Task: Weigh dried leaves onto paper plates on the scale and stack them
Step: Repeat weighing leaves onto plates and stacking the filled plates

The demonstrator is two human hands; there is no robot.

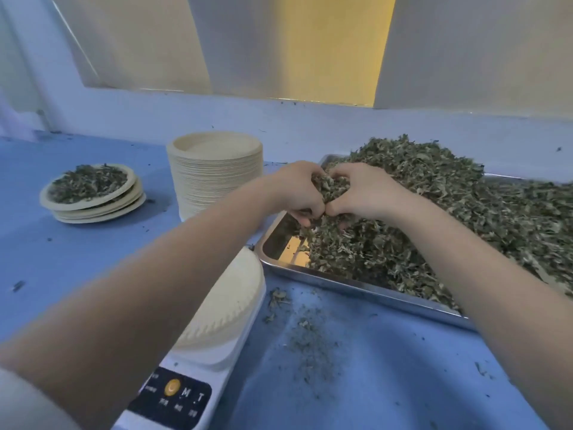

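Worktop (93,259): blue cover, crumbs of leaf scattered on it, thickest in front of the tray.

Tray (356,285): metal, shallow, on worktop at right. Heaped w/ dried leaves (449,218); near-left corner bare, metal showing.

Left hand (297,189) & right hand (364,192): together over tray's left end, thumbs touching, fingers curled, both cupped round one clump of leaves taken from the heap. Forearms bare.

Scale (183,395): white, near edge of worktop, left of tray. Dark button panel w/ orange button faces the person. Readout not visible.

Plate on scale (229,308): paper, pale, fluted rim; partly hidden by left forearm. Visible part holds no leaves.

Blank plates (214,175): tall stack, paper, at back of worktop, just left of tray.

Filled plates (93,193): short stack, far left, well apart from scale. Top plate carries a leaf portion; lower ones show rims only, contents can't be seen.

Wall behind: pale, w/ window ledge.
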